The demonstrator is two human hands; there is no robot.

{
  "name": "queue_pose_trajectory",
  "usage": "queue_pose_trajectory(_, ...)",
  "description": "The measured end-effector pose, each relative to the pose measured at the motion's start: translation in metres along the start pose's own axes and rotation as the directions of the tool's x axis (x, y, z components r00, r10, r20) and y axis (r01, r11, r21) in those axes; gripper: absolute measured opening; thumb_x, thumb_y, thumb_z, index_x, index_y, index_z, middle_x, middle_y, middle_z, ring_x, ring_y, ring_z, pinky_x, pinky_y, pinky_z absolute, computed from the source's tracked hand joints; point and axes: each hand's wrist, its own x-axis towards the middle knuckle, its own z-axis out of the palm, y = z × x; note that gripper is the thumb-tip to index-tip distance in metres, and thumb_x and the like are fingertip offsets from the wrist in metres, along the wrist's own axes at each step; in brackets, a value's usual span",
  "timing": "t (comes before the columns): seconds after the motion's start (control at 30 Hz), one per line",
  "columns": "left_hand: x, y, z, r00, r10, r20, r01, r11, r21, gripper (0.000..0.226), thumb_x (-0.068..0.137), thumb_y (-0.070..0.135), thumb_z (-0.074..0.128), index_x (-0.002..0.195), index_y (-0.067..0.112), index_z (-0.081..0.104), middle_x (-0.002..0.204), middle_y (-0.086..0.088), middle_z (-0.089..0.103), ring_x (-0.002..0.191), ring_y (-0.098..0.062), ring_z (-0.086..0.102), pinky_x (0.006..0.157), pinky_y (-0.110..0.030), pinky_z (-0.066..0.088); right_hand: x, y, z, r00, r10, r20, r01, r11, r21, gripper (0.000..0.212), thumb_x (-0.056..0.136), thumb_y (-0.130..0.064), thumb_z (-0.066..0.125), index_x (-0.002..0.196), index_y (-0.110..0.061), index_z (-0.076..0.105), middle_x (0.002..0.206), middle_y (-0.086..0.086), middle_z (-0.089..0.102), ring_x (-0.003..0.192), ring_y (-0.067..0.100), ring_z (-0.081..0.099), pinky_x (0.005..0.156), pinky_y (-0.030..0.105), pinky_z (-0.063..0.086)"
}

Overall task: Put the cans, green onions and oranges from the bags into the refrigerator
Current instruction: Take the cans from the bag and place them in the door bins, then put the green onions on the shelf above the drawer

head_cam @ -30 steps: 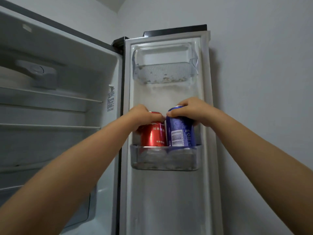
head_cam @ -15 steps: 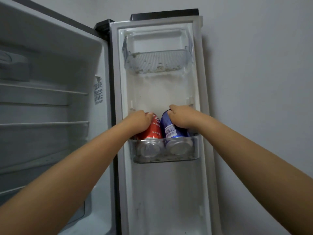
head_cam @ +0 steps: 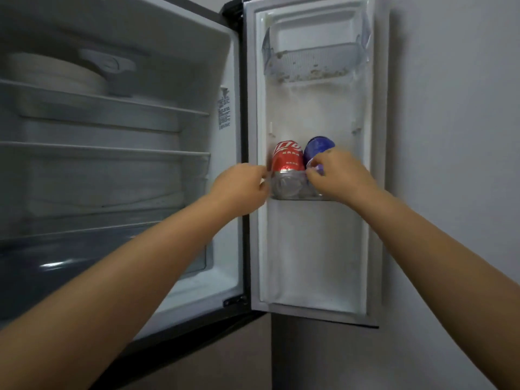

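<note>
Home kitchen corner. Household refrigerator open against plain painted wall: glass shelves, clear drawer at bottom, stack of white plates on top shelf. Door carries clear plastic bins; lower bin holds red soda can and blue can.

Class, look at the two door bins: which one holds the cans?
The lower door bin, level with both hands: the red can and blue can stand in it. The upper door bin has only crumbs.
</note>
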Motion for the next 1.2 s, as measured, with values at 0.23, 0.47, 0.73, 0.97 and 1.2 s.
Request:
queue_pose_trajectory(0.23,-0.124,-0.021,-0.017,0.950,-0.310,0.046,0.278,0.900,0.335,0.031,0.094,0.017,0.040,0.115,0.005,0.059,0.120,-0.018,0.059,0.110,-0.035,0.055,0.083,-0.039,0.047,-0.077,-0.053,0.016,0.962,-0.272,-0.011,0.267,0.936,0.231,0.035,0.087,-0.016,0.049,0.115,0.003,0.059,0.121,0.023,0.058,0.111,0.038,0.053,0.096,0.043,0.044)
queue_pose_trajectory(0.47,-0.308,-0.044,-0.074,0.729,-0.682,0.050,0.576,0.652,0.494,0.032,0.090,0.014,0.048,0.120,0.008,0.058,0.123,-0.016,0.057,0.116,-0.035,0.054,0.090,-0.040,0.048,-0.199,-0.197,0.009,0.816,-0.563,0.135,0.413,0.730,0.545,0.034,0.090,-0.016,0.045,0.118,-0.001,0.059,0.123,0.020,0.057,0.116,0.036,0.050,0.094,0.040,0.042)
queue_pose_trajectory(0.73,-0.564,-0.040,-0.200,0.416,-0.903,-0.107,0.777,0.292,0.558,0.032,0.092,0.014,0.044,0.119,0.008,0.060,0.123,-0.015,0.059,0.115,-0.033,0.054,0.089,-0.036,0.047,-0.375,-0.377,-0.080,0.573,-0.819,0.023,0.528,0.391,0.754,0.030,0.087,-0.016,0.047,0.109,-0.002,0.062,0.114,0.019,0.061,0.108,0.036,0.054,0.089,0.040,0.045)
queue_pose_trajectory(0.97,-0.806,0.002,-0.322,0.192,-0.971,-0.143,0.799,0.071,0.597,0.033,0.095,0.014,0.041,0.123,0.006,0.057,0.125,-0.016,0.058,0.115,-0.033,0.055,0.088,-0.036,0.047,-0.575,-0.523,-0.197,0.386,-0.922,-0.002,0.440,0.182,0.879,0.029,0.088,-0.015,0.047,0.108,-0.002,0.063,0.111,0.020,0.061,0.105,0.037,0.054,0.084,0.039,0.045)
queue_pose_trajectory(1.2,-1.015,0.030,-0.392,0.002,-0.989,-0.147,0.799,-0.087,0.595,0.028,0.094,0.011,0.040,0.114,0.004,0.059,0.113,-0.015,0.061,0.103,-0.031,0.057,0.071,-0.032,0.040,-0.750,-0.634,-0.285,0.136,-0.990,-0.034,0.365,0.018,0.931,0.034,0.091,-0.019,0.046,0.120,-0.006,0.058,0.121,0.013,0.060,0.110,0.029,0.055,0.091,0.034,0.045)
